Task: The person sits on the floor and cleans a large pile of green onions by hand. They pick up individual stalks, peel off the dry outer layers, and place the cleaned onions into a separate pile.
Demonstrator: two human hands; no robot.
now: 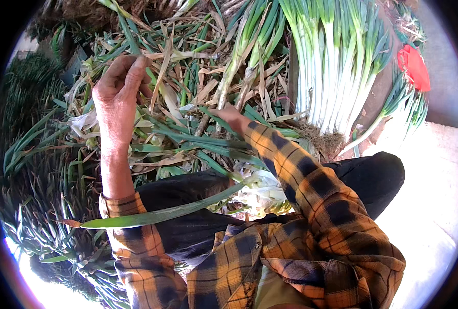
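My left hand [124, 83] is raised over the litter of leaves, fingers curled and thumb against them. A withered leaf [175, 55] meets its fingertips; whether it is pinched I cannot tell. Around the lower stalk of a green onion [225, 83], my right hand [232, 116] is closed. A second green onion [247, 83] lies close beside it, its base partly hidden. To the right stands a thick bundle of green onions [331, 77] with white stalks and matted roots [323, 137].
Dry and green leaf scraps [190, 81] cover the ground in front. Dense rows of green onions [39, 154] fill the left. A red cloth or bag [413, 68] lies at the far right by smaller onions [410, 108]. A long green leaf [155, 216] crosses my lap.
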